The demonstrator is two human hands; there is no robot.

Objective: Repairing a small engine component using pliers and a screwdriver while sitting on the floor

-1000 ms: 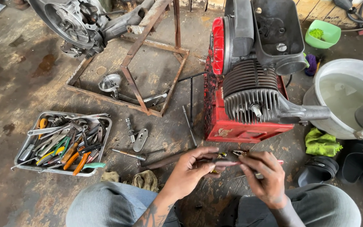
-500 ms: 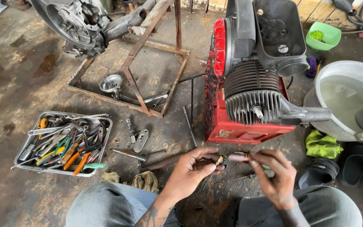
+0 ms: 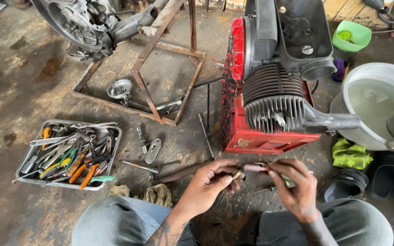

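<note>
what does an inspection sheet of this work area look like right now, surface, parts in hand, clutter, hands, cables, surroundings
surface: stained concrete floor, dirty and patchy.
job's things: small brass-coloured part at the left hand's fingertips; thin pink-handled tool in the right hand, its tip meeting the part.
clutter: metal tray packed with pliers and wrenches; loose bolts and a flat bracket on the floor; rag by the knee.
grippers: left hand pinching the part; right hand closed on the tool.
cables: dark hose at top right.
surroundings: finned engine on a red crate; rusty frame; grey basin of water; green cloth; sandals.
</note>
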